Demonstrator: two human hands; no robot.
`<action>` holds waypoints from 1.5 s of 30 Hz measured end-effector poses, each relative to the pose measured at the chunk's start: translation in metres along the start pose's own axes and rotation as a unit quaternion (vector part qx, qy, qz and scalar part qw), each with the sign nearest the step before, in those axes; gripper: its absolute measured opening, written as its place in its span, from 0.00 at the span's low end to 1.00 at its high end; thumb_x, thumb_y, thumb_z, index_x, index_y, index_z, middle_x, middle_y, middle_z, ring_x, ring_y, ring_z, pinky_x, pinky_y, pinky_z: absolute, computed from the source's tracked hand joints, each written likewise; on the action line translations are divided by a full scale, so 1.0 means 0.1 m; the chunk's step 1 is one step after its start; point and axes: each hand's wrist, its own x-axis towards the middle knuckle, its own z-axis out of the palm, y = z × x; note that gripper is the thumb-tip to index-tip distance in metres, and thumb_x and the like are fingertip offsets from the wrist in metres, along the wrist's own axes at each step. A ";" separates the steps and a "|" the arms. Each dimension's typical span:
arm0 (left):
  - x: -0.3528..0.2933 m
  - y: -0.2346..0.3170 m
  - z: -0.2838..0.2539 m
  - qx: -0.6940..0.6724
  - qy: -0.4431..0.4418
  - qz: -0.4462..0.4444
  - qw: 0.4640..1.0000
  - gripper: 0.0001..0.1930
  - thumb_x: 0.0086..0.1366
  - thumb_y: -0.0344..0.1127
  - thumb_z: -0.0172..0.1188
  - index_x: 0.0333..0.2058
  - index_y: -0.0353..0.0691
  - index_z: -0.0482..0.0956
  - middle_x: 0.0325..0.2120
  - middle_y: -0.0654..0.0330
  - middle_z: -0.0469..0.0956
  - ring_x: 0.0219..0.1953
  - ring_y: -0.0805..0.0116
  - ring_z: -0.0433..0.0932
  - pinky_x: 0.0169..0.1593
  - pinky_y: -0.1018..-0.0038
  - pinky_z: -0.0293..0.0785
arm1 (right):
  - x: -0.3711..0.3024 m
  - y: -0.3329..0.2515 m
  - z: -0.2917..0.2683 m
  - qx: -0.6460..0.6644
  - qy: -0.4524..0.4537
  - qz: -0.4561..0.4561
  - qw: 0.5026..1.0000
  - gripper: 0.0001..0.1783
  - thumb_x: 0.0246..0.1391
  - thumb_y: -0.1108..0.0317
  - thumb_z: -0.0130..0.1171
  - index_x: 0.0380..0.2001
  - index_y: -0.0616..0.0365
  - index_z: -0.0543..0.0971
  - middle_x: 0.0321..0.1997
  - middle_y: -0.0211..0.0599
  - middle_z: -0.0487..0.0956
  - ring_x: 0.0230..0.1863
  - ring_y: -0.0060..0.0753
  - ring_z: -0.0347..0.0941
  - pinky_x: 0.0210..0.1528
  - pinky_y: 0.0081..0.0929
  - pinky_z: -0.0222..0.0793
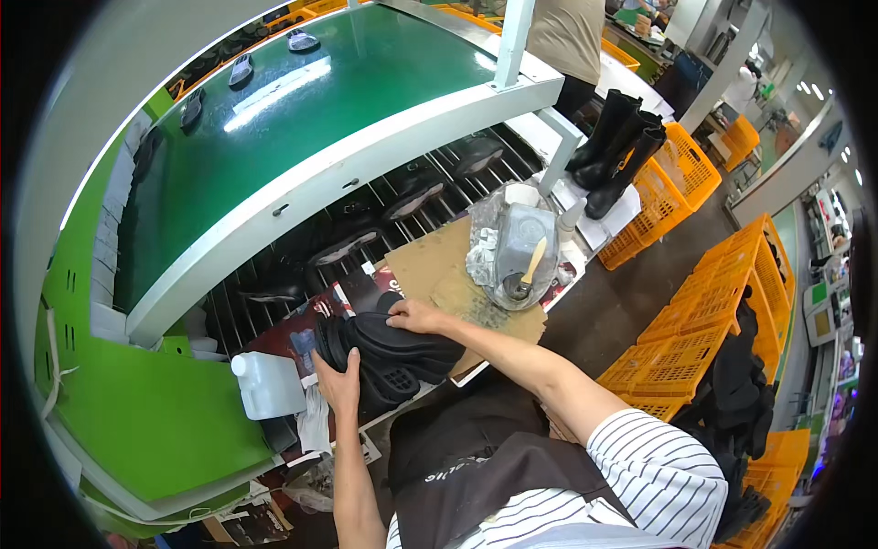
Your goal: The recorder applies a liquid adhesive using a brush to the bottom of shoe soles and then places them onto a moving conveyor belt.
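Note:
A bundle of black rubber shoe soles (395, 375) lies on the near edge of the work surface, in front of my apron. My left hand (340, 380) grips the left end of the bundle, its thumb raised along the soles. From the right, my right hand (416, 316) reaches over the top, fingers bent and pinching the edge of an upper sole. Beside my left hand stands a whitish plastic jug (270, 384). Beyond my right hand, a clear plastic-wrapped tub (526, 240) has a wooden-handled brush (532, 263) in it, on stained cardboard (439, 274).
A green conveyor belt (302, 119) carries several light shoe parts. Below it, dark shoes (416, 201) rest on metal rollers. Black boots (608, 137) stand at the right end. Orange crates (681, 339), some with black pieces, occupy the right. Another person (564, 41) stands behind the conveyor.

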 end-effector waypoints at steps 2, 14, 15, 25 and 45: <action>0.03 0.03 -0.01 0.045 0.073 0.051 0.995 0.41 0.54 0.48 0.64 0.59 0.28 0.57 0.56 0.39 0.60 0.59 0.43 0.60 0.60 0.56 0.56 | 0.01 -0.11 -0.10 0.027 0.018 -0.010 0.999 0.20 0.51 0.54 0.59 0.40 0.59 0.80 0.36 0.45 0.81 0.39 0.39 0.77 0.44 0.31 0.70; -0.91 1.04 0.09 -0.513 -0.263 0.070 0.814 0.24 0.60 0.21 0.52 0.56 0.31 0.60 0.51 0.51 0.69 0.52 0.66 0.71 0.56 0.73 0.65 | -0.92 -0.93 -0.22 0.341 0.144 0.016 0.929 0.19 0.59 0.61 0.53 0.45 0.67 0.72 0.38 0.36 0.76 0.39 0.23 0.71 0.42 0.23 0.68; -0.90 1.03 0.09 -0.536 -0.289 0.046 0.792 0.23 0.60 0.21 0.52 0.55 0.31 0.61 0.50 0.51 0.70 0.50 0.66 0.72 0.55 0.73 0.66 | -1.08 -0.93 -0.34 0.272 0.156 0.026 0.949 0.20 0.59 0.61 0.53 0.46 0.68 0.71 0.39 0.38 0.76 0.40 0.25 0.71 0.43 0.23 0.68; -0.86 1.11 -0.02 -0.601 -0.384 -0.059 0.699 0.23 0.55 0.28 0.49 0.51 0.29 0.64 0.36 0.44 0.78 0.31 0.63 0.79 0.36 0.70 0.78 | -1.86 0.67 -1.48 0.029 0.445 0.166 0.879 0.24 0.46 0.53 0.63 0.42 0.60 0.78 0.29 0.42 0.81 0.29 0.30 0.76 0.32 0.29 0.71; -0.89 0.88 -0.01 -0.592 -0.362 -0.110 0.711 0.20 0.58 0.32 0.49 0.50 0.34 0.65 0.34 0.43 0.77 0.28 0.56 0.80 0.34 0.67 0.80 | -2.34 1.40 -0.40 0.424 0.361 0.327 0.764 0.17 0.54 0.60 0.58 0.42 0.61 0.76 0.35 0.36 0.78 0.30 0.26 0.74 0.33 0.25 0.71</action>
